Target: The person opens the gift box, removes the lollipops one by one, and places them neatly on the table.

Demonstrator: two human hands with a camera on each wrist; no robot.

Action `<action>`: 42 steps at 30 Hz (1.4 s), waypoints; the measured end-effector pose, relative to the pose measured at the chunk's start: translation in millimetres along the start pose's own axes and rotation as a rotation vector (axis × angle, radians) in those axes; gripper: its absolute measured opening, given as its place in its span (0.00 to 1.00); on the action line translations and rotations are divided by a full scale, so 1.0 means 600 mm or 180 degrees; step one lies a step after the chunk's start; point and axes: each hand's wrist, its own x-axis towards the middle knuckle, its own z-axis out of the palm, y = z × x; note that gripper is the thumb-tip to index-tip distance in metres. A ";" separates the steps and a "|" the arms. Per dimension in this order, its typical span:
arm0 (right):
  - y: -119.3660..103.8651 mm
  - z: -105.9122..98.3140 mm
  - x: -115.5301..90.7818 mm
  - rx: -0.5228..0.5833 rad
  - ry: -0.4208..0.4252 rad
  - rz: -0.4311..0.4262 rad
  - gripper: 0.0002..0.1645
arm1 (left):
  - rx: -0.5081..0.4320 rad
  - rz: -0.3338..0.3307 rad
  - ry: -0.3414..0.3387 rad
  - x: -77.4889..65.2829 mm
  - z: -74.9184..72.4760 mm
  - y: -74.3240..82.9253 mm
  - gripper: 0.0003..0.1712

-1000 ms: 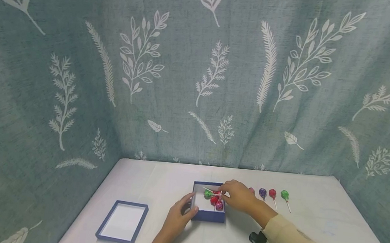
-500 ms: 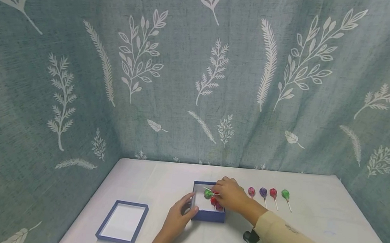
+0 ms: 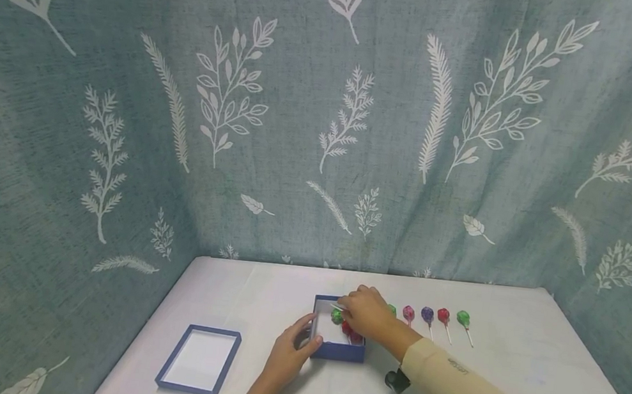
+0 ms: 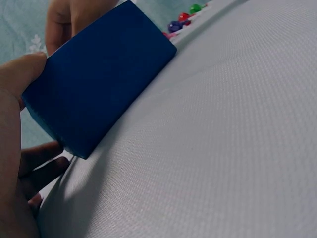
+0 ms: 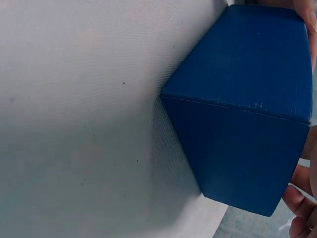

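Note:
A blue box (image 3: 338, 351) with a white inside stands on the table, holding green and red lollipops (image 3: 337, 315). My left hand (image 3: 286, 355) grips its left side, thumb at the front corner; in the left wrist view the thumb lies on the top edge, fingers along the side. My right hand (image 3: 368, 313) reaches over the right wall into the box, its fingers bent downward, a white stick right at the fingertips. I cannot tell whether it pinches a lollipop. In the right wrist view, the right fingertips (image 5: 298, 201) show bent beyond the blue wall.
To the right of the box, a row of several lollipops, among them a purple one (image 3: 427, 314) and a green one (image 3: 463, 317), lies on the white table (image 3: 529, 373). A blue-edged lid (image 3: 199, 360) lies at the left. A leaf-patterned curtain (image 3: 300, 125) hangs behind.
My right hand has moved left, further over the box, covering more of the lollipops inside. More of the row on the table now shows, including pink and green ones. My left hand stays put.

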 end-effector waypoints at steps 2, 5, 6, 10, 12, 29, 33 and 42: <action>-0.001 0.002 0.001 -0.0016 -0.0024 0.0021 0.09 | 0.0006 0.0016 0.0005 -0.001 0.000 0.000 0.34; -0.001 0.006 0.002 -0.0056 -0.0058 0.0051 0.07 | 0.0013 0.0054 0.0014 -0.001 0.001 0.000 0.34; -0.001 0.007 0.002 -0.0072 -0.0066 0.0058 0.07 | 0.0010 0.0060 0.0015 -0.001 0.001 0.000 0.34; -0.001 0.011 0.002 -0.0086 -0.0069 0.0052 0.07 | -0.0009 0.0068 0.0015 -0.001 0.001 0.000 0.34; -0.002 0.011 0.004 -0.0061 -0.0078 0.0036 0.07 | 0.0003 0.0069 0.0021 -0.001 0.001 0.000 0.34; -0.019 0.027 0.019 0.0071 -0.0401 0.0097 0.12 | -0.0009 0.0075 -0.0001 -0.001 0.003 -0.003 0.33; -0.021 0.035 0.020 0.0055 -0.0322 0.0060 0.12 | -0.0034 0.0083 -0.0011 0.001 0.003 -0.004 0.32; -0.032 0.047 0.021 0.0057 -0.0124 -0.0132 0.06 | -0.0015 0.0126 -0.0007 0.002 0.002 -0.009 0.32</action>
